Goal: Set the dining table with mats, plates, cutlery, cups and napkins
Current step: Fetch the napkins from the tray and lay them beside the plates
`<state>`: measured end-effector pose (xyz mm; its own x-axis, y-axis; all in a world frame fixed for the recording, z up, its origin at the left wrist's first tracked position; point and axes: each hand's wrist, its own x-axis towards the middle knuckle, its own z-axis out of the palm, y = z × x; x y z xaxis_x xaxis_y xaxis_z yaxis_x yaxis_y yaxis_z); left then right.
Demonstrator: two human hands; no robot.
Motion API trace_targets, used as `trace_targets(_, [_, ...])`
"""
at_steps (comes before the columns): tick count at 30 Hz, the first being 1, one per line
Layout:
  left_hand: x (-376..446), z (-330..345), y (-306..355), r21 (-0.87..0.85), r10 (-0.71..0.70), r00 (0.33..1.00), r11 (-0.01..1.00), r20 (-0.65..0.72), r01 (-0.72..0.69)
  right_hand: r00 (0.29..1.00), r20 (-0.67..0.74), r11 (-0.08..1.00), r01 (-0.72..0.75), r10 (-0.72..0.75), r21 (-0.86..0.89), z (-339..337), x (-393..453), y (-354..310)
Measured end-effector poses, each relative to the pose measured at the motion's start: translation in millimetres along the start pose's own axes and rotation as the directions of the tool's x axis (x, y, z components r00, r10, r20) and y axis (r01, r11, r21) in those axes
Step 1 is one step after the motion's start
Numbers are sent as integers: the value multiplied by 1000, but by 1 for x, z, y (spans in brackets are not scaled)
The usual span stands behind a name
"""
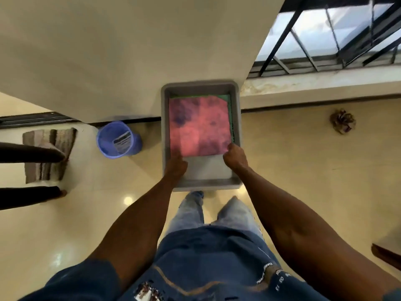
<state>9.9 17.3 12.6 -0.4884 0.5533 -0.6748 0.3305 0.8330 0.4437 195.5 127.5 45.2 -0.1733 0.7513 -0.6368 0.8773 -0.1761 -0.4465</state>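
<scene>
A grey plastic bin [237,135] stands on the floor against the wall, just ahead of my feet. On top inside lies a pink and purple mottled mat [199,124], with a green mat [229,98] showing under its far right edge and a white sheet [206,168] under its near edge. My left hand [176,167] reaches into the bin and touches the pink mat's near left corner. My right hand [235,157] pinches the pink mat's near right corner.
A blue plastic bucket [118,139] stands left of the bin by the wall. A striped rug [46,155] lies further left, with another person's legs [30,155] over it. A barred window [338,38] is up right, a dark wooden corner [386,254] at right.
</scene>
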Motion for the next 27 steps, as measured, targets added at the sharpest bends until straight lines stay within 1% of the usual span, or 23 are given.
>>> trace_targets(2, [19,-4,3,-64,-47,998,997,33,49,999,21,998,-40,39,41,8,16,-8])
trace_targets(4, [41,1,3,-184,-143,986,970,83,156,994,54,991,-103,98,88,13,28,-11])
trace_targets(6, [60,8,1,-349,-252,955,890,158,293,983,78,973,-178,168,145,20,40,-7])
trace_targets(8, [77,19,-4,-443,-388,896,779,214,443,968,84,946,-251,239,203,33,58,1])
trace_targets(9, [81,24,-4,-481,-434,871,728,229,489,961,73,935,-277,268,222,40,65,7])
trace_targets(10, [85,29,-3,-506,-451,859,696,244,509,953,54,927,-304,300,218,44,68,10])
trace_targets(11, [90,34,-1,-439,-445,871,753,210,490,949,25,931,-314,315,186,50,74,14])
trace_targets(12, [91,38,2,-346,-449,886,818,115,460,950,-8,942,-309,313,130,53,78,16])
trace_targets(13, [93,42,3,-217,-434,901,881,-17,421,954,-38,954,-294,296,57,59,83,19])
trace_targets(14, [96,45,2,-122,-405,908,912,-109,392,957,-56,958,-285,284,-16,63,87,19])
trace_targets(15, [98,48,0,-67,-376,914,927,-155,370,960,-73,958,-277,272,-69,67,91,19])
trace_targets(17, [110,55,-5,12,-359,915,930,-182,367,943,-88,940,-328,321,-97,76,103,19])
trace_targets(20, [124,59,-9,39,-363,906,924,-218,380,886,-111,891,-455,450,-20,83,117,16])
trace_targets(22, [131,56,-10,13,-372,889,921,-267,389,859,-122,867,-497,498,35,84,124,16])
trace_targets(25, [133,53,-10,-3,-358,889,928,-285,373,834,-145,847,-527,532,72,83,127,13])
trace_targets(27, [122,49,-3,-54,-332,892,942,-306,332,841,-169,858,-508,514,78,81,122,11])
